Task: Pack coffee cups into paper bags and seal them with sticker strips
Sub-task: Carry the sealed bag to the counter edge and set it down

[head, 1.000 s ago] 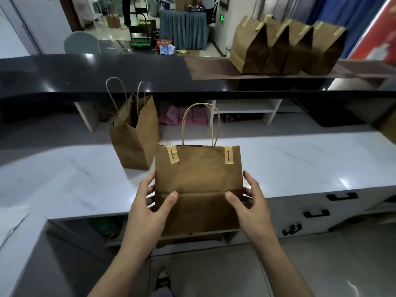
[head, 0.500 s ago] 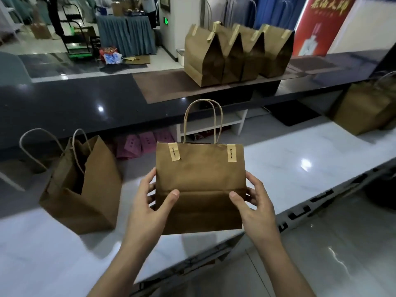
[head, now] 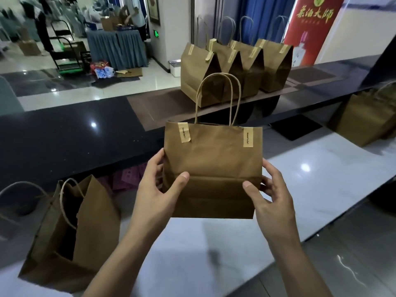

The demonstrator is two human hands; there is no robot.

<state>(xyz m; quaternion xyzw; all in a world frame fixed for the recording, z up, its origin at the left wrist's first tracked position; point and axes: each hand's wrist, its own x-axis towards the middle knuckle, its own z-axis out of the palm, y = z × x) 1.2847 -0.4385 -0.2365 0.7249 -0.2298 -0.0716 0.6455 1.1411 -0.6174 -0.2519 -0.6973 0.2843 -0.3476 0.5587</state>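
upright, handles up, sealed bag (head: 212, 159) between both hands

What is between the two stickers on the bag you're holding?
In the head view, only plain brown paper of the held bag lies between the left sticker and the right sticker; the handles rise above.

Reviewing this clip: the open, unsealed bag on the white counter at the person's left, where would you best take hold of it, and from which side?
Take the open bag by its twine handles, coming from above. It stands upright with the mouth open and the loops rising free over the rim, so a grip there probably lifts it without crushing the sides. Both hands are busy: the left hand and right hand hold the sealed bag.
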